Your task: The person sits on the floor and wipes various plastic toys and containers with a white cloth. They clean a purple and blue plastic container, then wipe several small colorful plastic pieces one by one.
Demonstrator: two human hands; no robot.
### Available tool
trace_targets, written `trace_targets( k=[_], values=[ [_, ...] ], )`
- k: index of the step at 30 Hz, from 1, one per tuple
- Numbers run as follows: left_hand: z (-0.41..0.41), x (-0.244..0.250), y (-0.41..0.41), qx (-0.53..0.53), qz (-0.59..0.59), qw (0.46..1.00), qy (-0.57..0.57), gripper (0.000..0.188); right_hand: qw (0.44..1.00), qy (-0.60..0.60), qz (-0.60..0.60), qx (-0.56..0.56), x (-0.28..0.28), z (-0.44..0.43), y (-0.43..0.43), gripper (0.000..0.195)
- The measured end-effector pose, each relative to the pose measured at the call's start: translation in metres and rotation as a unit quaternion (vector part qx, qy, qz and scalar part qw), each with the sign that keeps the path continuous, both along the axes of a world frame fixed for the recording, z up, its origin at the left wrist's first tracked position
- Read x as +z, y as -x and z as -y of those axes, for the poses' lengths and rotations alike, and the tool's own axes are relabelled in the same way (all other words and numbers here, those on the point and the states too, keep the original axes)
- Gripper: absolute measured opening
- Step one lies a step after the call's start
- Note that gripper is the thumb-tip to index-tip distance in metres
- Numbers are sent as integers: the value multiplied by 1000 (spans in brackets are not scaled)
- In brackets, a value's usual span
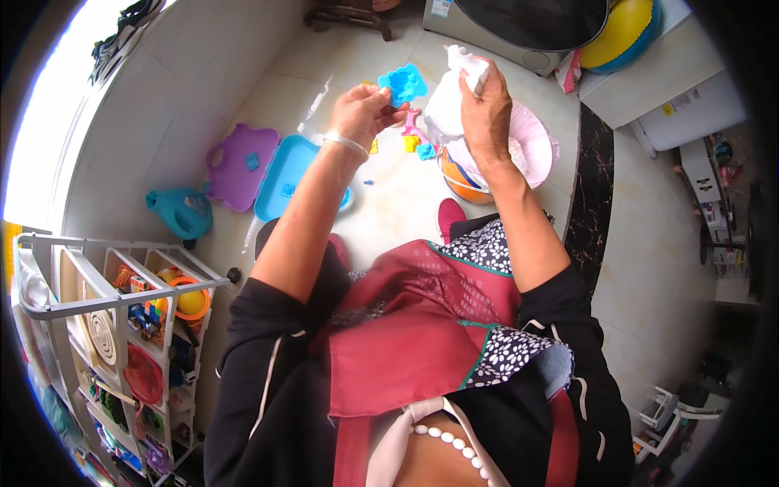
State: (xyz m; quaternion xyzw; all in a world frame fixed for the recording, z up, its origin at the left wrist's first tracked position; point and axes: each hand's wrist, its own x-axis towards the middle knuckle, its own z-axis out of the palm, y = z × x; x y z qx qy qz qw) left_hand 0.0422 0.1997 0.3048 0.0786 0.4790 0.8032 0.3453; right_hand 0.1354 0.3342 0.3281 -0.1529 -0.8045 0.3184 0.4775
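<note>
My left hand (pixel 363 112) pinches a blue plastic toy mould (pixel 404 84) by its lower edge, its hollow side facing up. A bunched white cloth (pixel 446 103) hangs from my right hand (pixel 489 115), which grips it near the top. Under the right forearm stands an orange bucket (pixel 461 176) with a pink lid or basin (pixel 535 143) over it, partly hidden by that arm. Small toy pieces lie on the floor between my hands: a pink one (pixel 413 125), a yellow one (pixel 411 143) and a blue one (pixel 426 151).
An unfolded case has a purple half (pixel 243 167) and a blue half (pixel 277 176). Beside it is a teal jug (pixel 182 213). A toy-filled storage rack (pixel 122 304) stands at left. A front-loading appliance (pixel 523 58) and a yellow-blue ball (pixel 618 36) are at the back.
</note>
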Motion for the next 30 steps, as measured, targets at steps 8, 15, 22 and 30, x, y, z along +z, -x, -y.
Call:
trace_targets(
  k=[8,15,22,30],
  values=[
    [16,-4,-9,78,-311,937,142,13,975,-125,134,128,-15,45,11,32],
    [14,-14,-25,228,-450,836,217,7,950,-152,227,148,-4,65,-4,24],
    [27,-7,-21,221,-516,810,169,6,926,93,261,256,-27,43,19,19],
    [21,-6,-13,238,-483,825,171,5,993,25,86,75,-8,31,12,24]
  ],
)
